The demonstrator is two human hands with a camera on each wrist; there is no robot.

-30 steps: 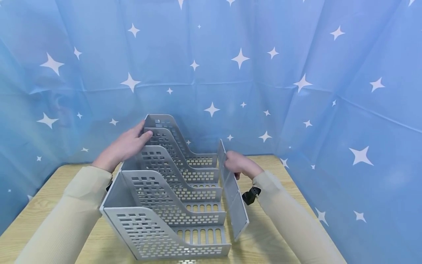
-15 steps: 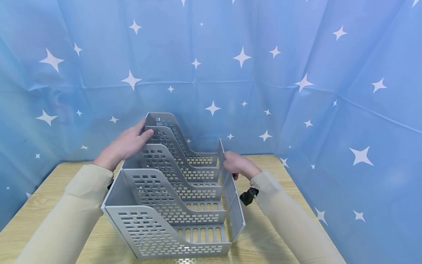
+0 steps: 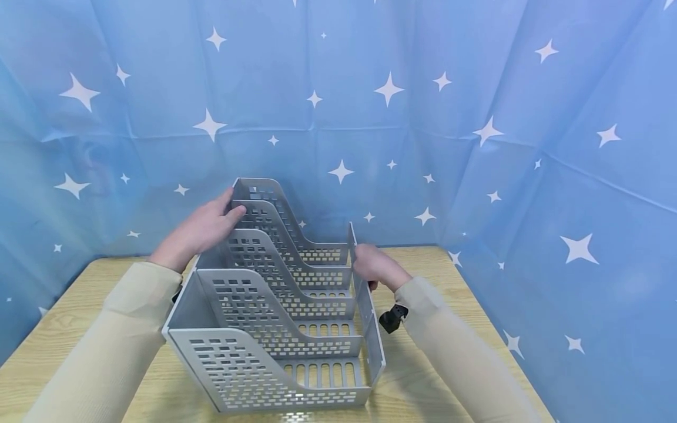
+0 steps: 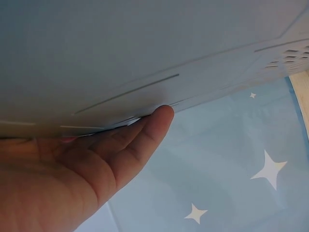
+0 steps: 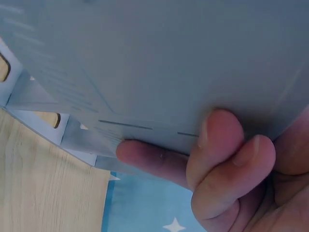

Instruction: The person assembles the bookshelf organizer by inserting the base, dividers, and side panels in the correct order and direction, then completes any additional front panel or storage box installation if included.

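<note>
A grey plastic file rack stands on the table, its several dividers sloping down to the right and pierced with small slots. My left hand holds its tall back panel at the far end, thumb over the top edge. In the left wrist view, the fingers lie along the panel's outer face. On the other side, my right hand grips a long flat grey panel standing upright right at the rack's low ends. The right wrist view has two fingers curled against this panel and another stretched along its edge; the thumb is hidden.
The wood-grain table reaches back to a blue curtain with white stars, which also runs along both sides. A black wrist camera hangs beneath the right sleeve.
My right hand has moved the long panel leftward, and its near end has swung in against the rack's low ends. The left hand keeps its hold, and the rack has stayed in place.
</note>
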